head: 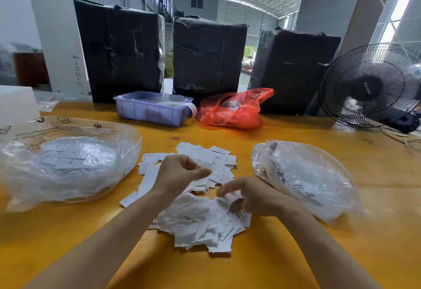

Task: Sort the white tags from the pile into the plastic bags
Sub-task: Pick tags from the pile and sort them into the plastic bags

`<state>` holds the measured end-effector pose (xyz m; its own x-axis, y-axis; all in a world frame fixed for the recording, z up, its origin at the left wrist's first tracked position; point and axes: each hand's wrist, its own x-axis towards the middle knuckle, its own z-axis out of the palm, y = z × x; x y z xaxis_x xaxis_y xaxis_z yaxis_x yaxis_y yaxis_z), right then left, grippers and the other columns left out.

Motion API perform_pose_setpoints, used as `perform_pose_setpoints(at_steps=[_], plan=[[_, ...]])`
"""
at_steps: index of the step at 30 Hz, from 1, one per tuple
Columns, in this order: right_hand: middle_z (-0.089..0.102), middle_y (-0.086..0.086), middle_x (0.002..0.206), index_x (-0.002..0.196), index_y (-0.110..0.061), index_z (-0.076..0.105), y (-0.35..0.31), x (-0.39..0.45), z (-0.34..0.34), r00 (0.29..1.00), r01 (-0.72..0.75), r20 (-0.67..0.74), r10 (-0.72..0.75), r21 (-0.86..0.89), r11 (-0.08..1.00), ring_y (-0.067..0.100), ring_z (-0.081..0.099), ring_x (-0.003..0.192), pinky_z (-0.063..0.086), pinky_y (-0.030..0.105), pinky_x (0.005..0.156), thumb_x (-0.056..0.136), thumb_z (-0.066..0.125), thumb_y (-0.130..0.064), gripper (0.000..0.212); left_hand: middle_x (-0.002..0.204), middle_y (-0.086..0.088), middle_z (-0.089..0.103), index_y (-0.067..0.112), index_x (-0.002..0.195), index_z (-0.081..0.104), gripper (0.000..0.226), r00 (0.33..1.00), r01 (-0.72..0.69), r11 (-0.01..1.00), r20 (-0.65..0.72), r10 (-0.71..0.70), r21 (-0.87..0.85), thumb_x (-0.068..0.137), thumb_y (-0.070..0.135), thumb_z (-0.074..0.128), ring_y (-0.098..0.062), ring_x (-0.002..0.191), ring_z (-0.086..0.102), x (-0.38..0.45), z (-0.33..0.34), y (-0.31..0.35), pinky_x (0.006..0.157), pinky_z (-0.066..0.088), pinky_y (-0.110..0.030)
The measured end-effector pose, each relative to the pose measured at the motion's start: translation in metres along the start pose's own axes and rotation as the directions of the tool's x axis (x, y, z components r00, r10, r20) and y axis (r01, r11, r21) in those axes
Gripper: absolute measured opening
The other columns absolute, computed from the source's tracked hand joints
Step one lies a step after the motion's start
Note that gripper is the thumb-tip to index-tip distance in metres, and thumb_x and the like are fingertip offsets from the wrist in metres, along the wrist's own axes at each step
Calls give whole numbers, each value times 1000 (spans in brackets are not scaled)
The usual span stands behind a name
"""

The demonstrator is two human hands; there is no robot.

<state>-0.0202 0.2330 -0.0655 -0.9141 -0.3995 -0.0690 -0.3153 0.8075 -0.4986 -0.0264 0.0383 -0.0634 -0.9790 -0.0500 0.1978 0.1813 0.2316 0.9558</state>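
A pile of white tags [200, 225] lies spread over the middle of the yellow table [273, 254], reaching back to about [205, 154]. My left hand [180, 174] hovers over the pile's middle with fingers loosely curled; whether it holds a tag I cannot tell. My right hand [248, 197] rests on the near part of the pile, its fingers curled round and pinching some tags. A clear plastic bag [68, 163] with tags inside lies at the left. A second clear plastic bag [307, 174] with printed text lies at the right.
At the back stand a purple plastic bin [152, 111], a red plastic bag [234, 111] and three black wrapped boxes [207, 56]. A black fan [369, 88] stands at the right rear. A white box [16, 104] sits at the far left.
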Motion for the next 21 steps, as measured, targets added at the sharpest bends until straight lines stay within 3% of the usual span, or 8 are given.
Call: perform_pose_setpoints(at_steps=[2,5,8,10,15,18,21], plan=[[60,-4,128,108,-24,70,0,2,2,998,30,-47,-33,-66,997,9,55,116,48,33,98,82,64,9,43,58,-2,67,4,65,65,20,1000,16,999,6,-16,-45,65,9,84,-3,53,62,-1,1,1,52,46,-9],[61,-6,124,110,-20,70,0,-1,-4,993,109,-36,-115,-138,984,11,54,116,45,29,99,85,66,-2,31,61,-5,67,4,69,66,16,999,32,995,34,-29,-97,67,6,82,-7,52,62,-1,0,2,52,48,-11],[57,-9,131,120,-24,66,-1,-8,-10,990,140,44,-135,-136,981,8,50,120,42,25,99,84,65,-6,40,66,-7,71,1,78,68,15,997,52,990,57,-45,-129,70,3,80,-9,52,63,-2,0,1,53,49,-14],[55,-7,133,122,-22,64,-3,-8,-9,984,176,60,-167,-244,954,11,49,121,42,25,98,82,66,-6,43,65,-6,72,-1,81,68,15,997,59,989,59,-52,-138,72,2,78,-8,52,64,-3,1,0,52,49,-14],[63,0,117,109,-14,70,-7,-3,3,958,228,-69,-279,-408,884,17,58,102,48,30,86,91,54,-10,25,66,-7,72,2,78,69,9,997,57,988,68,-48,-146,75,5,77,-8,54,65,-2,1,-1,52,50,-15],[70,3,100,101,-10,72,0,-2,2,943,191,-203,-264,-318,928,18,62,87,51,32,76,91,52,-12,22,68,-6,73,5,79,70,8,996,66,986,75,-55,-154,82,12,71,-8,54,64,-2,0,-2,53,50,-15],[68,4,77,88,-9,73,7,0,-5,928,91,-363,-80,13,996,18,59,69,45,24,61,91,54,-10,19,73,-5,74,5,83,70,15,992,105,979,88,-91,-174,88,18,65,-11,58,67,0,0,-4,60,51,-18]])
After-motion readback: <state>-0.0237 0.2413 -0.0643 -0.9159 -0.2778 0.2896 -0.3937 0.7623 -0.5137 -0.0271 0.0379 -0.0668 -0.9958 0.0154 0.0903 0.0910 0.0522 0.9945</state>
